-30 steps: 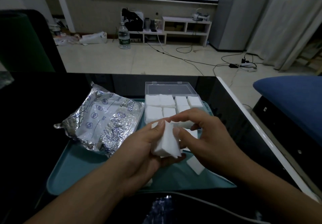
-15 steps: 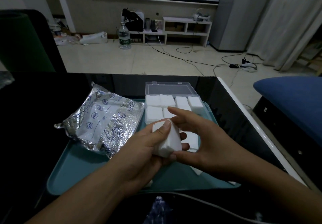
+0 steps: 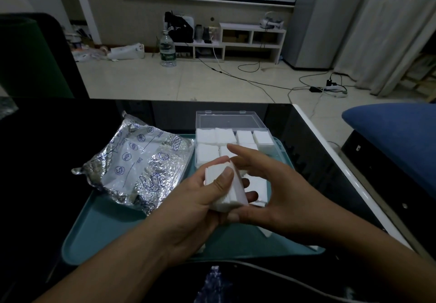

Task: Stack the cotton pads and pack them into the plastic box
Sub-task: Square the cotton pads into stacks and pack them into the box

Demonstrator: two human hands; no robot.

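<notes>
Gripping a stack of cotton pads (image 3: 225, 187), the left hand (image 3: 195, 206) curls round it while the right hand (image 3: 271, 191) hovers beside it, fingers relaxed, holding nothing. A loose squeeze could fan the pads before they reach the plastic box (image 3: 236, 142).

tray (image 3: 99, 232) front-left bare | foil bag (image 3: 139, 163) blocks left | box (image 3: 232, 119) behind
</notes>
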